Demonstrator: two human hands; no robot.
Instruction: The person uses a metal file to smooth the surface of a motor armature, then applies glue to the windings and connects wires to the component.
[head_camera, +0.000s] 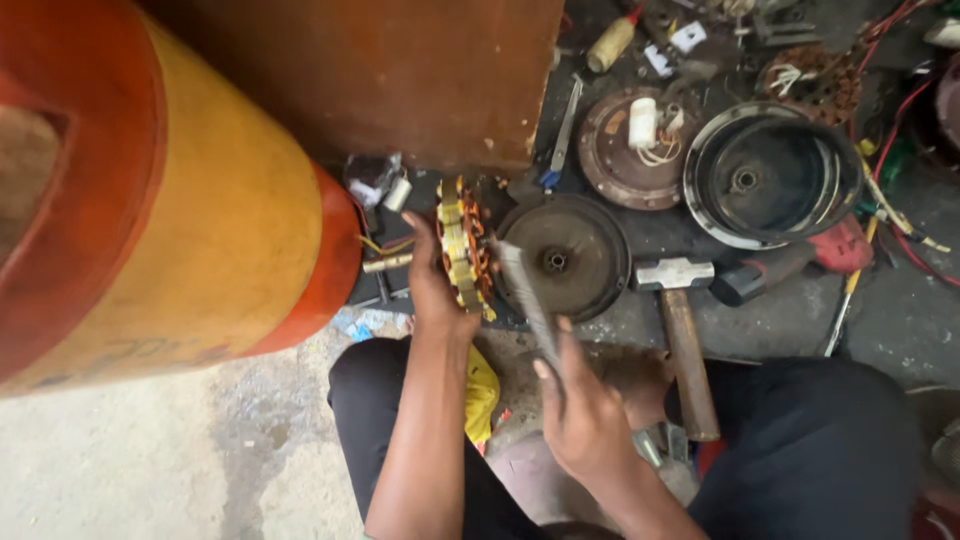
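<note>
Grey concrete floor (150, 470) (stained), daylight

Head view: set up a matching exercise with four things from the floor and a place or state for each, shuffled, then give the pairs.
Things:
1. motor winding
2. flat metal tool
3. hammer
4. gas cylinder

Places or states:
A. lying on its side at the left, orange and yellow
B. held on edge by the left hand
C. gripped in the right hand
D. lying on the floor, wooden handle pointing toward the person

Pairs: 1-B, 2-C, 3-D, 4-A
</note>
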